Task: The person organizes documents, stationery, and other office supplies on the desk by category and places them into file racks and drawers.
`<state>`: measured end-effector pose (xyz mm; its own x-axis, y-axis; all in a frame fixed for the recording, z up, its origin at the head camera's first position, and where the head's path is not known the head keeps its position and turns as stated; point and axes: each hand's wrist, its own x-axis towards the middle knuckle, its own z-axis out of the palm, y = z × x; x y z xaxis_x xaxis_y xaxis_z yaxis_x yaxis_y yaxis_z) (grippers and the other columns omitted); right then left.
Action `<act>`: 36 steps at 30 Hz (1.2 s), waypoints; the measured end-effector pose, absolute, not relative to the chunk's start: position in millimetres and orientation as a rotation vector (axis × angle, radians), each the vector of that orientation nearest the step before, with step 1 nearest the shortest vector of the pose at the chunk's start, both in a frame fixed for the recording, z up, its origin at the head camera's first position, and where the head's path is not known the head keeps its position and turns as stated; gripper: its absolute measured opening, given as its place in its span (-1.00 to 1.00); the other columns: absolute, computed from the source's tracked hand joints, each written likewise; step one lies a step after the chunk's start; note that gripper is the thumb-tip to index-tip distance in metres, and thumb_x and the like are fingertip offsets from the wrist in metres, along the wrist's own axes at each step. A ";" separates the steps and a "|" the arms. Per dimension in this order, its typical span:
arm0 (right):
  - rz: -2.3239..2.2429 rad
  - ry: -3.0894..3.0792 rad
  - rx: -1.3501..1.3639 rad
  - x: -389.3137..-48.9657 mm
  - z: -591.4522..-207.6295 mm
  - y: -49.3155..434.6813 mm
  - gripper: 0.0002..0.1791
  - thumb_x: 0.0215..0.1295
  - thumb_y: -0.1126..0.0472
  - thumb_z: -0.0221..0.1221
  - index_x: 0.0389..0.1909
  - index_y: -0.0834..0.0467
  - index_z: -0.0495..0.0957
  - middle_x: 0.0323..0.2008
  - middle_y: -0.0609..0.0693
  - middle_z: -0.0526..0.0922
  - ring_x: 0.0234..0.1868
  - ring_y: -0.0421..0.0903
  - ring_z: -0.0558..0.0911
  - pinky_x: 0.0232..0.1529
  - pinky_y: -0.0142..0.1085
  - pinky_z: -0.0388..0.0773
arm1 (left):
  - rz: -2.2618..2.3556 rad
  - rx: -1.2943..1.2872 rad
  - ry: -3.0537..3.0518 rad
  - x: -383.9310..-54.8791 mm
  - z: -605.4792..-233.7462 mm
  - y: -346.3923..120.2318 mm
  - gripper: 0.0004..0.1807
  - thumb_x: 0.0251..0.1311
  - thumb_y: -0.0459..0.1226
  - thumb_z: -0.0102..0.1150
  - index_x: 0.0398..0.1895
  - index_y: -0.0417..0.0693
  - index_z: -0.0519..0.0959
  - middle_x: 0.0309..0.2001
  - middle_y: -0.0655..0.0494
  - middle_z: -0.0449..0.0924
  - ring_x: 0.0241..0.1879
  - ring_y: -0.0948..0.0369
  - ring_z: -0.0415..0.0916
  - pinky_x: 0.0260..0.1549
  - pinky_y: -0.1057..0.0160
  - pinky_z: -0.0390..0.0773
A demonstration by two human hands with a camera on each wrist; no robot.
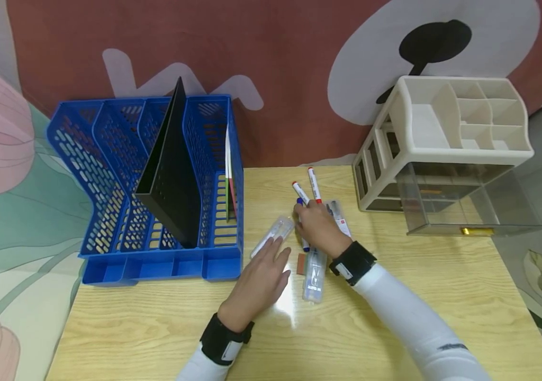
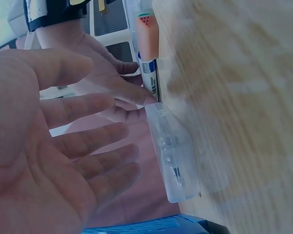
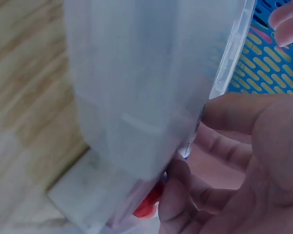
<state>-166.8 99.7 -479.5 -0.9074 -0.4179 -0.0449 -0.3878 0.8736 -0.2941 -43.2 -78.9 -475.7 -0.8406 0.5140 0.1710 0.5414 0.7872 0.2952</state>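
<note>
My right hand (image 1: 321,225) reaches down into a small group of stationery and pinches a white marker with blue ends (image 1: 305,246); its middle is hidden by the fingers. In the left wrist view that marker (image 2: 149,78) lies low beside an orange block with a watermelon print (image 2: 147,41). My left hand (image 1: 261,280) has its fingers spread, fingertips over the near end of a clear plastic case (image 1: 278,228). Another clear case (image 1: 315,275) lies below the right hand, and large in the right wrist view (image 3: 136,83). Two red-capped markers (image 1: 315,185) lie just beyond the right fingers.
A blue file rack (image 1: 161,259) stands at left, holding a black folder (image 1: 175,180) and thin booklets (image 1: 229,180). At right is a white desk organizer (image 1: 471,153) with its clear drawer (image 1: 471,211) pulled out. A third clear case (image 1: 339,214) with pens lies beside the right hand.
</note>
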 end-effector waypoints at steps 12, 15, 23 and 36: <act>-0.973 2.818 -0.472 -166.3 -465.7 107.7 -0.86 0.24 0.30 0.21 -0.20 0.13 0.49 -0.32 0.10 0.52 -0.32 0.01 0.53 -0.41 -0.17 0.59 | -0.563 -0.801 -2.904 -46.2 -475.4 -78.9 -0.45 0.27 -0.13 0.14 0.28 -0.19 0.41 0.34 -0.25 0.36 0.35 -0.16 0.24 0.25 -0.11 0.39; -1.139 2.790 -0.512 -162.8 -459.4 109.7 -0.83 0.19 0.33 0.26 -0.23 0.14 0.48 -0.30 0.09 0.57 -0.26 0.00 0.58 -0.31 -0.14 0.62 | -0.661 -0.741 -2.941 -48.1 -473.5 -77.5 -0.39 0.31 -0.13 0.11 0.36 -0.22 0.31 0.37 -0.26 0.31 0.37 -0.13 0.21 0.25 -0.09 0.39; -1.540 2.580 -0.579 -142.3 -445.5 108.2 -0.67 0.22 0.37 0.23 0.01 0.18 0.48 -0.29 0.12 0.55 -0.28 -0.01 0.65 -0.38 -0.21 0.71 | -1.049 -0.589 -2.773 -57.5 -470.0 -73.5 -0.24 0.33 -0.10 0.11 0.49 -0.19 0.09 0.41 -0.22 0.28 0.37 0.03 0.24 0.22 0.02 0.43; -1.941 2.288 -0.409 -115.0 -452.2 97.6 -0.59 0.23 0.47 0.21 0.05 0.35 0.32 -0.12 0.27 0.40 -0.28 0.13 0.63 -0.33 -0.43 0.69 | -1.548 -0.394 -2.462 -60.3 -464.4 -69.0 -0.57 0.17 -0.41 0.27 0.15 -0.17 0.54 -0.06 -0.09 0.68 -0.14 0.18 0.65 -0.22 0.27 0.71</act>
